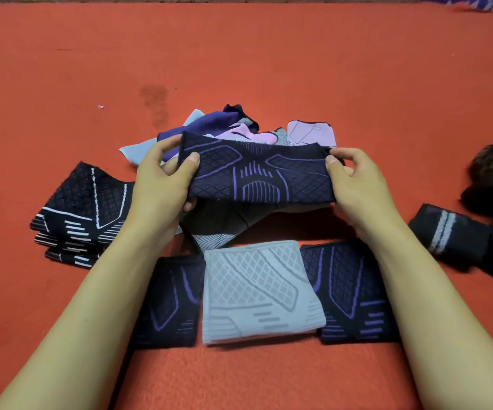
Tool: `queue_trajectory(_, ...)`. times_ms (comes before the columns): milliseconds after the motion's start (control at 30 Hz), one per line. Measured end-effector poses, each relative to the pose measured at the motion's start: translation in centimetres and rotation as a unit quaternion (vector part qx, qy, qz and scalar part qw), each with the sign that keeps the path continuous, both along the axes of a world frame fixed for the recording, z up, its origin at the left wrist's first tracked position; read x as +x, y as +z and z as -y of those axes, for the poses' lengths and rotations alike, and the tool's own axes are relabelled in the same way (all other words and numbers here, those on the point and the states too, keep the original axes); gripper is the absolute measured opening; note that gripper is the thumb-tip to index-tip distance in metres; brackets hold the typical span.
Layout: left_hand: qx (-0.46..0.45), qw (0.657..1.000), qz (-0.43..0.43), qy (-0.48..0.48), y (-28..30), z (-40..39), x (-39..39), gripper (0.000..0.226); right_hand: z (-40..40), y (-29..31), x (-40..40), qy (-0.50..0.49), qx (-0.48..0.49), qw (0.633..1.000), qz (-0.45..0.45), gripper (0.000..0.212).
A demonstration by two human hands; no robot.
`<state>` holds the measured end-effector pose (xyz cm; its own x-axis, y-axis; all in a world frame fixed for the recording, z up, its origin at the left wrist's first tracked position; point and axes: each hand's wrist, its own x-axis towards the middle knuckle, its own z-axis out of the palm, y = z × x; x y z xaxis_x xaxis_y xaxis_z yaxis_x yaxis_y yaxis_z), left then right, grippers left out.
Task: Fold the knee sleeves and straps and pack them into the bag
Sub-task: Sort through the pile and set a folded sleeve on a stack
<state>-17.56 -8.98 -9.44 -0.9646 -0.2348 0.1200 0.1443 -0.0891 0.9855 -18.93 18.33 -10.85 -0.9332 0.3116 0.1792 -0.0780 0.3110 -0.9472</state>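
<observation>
Fingers (192, 161) pinching purple-black sleeve (257, 173) – both ends (held aloft), left hand (162, 184), right hand (357, 184)

Bare red mat (239, 54) beyond the unfolded pile (239, 128) (folded stacks (257, 291) nearest).

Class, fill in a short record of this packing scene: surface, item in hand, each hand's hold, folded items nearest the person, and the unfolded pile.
Surface: red cloth
Held: purple sleeve, stretched between both hands
Left hand: grips its left end
Right hand: pinches its right end
Nearest row: grey sleeve, folded, between two dark folded ones
Pile: unfolded, behind the held sleeve
</observation>
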Motion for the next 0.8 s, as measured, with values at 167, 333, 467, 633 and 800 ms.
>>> queue_trajectory(167,-0.003,1.000,0.018,0.007,0.1,-0.1,0.1,0.031,-0.6,0.6,0.3,0.052,-0.021,0.996,0.064,0.021)
queue_trajectory(333,0.021,0.999,0.040,0.014,-0.1,0.5,-0.2,0.028,-1.5,0.6,0.6,0.199,-0.084,0.961,0.173,0.043)
queue_trajectory(467,0.139,0.988,0.070,-0.022,0.8,0.0,0.0,0.021,-1.6,0.5,0.6,0.199,-0.076,0.963,0.164,0.040)
queue_trajectory(633,0.266,0.944,0.025,-0.193,1.5,-0.4,0.6,0.035,-0.3,0.7,1.0,0.189,-0.086,0.969,0.137,0.020)
queue_trajectory(800,0.114,0.975,0.102,-0.158,1.7,-1.9,1.7,0.035,0.4,0.7,0.9,0.162,-0.103,0.975,0.114,0.017)
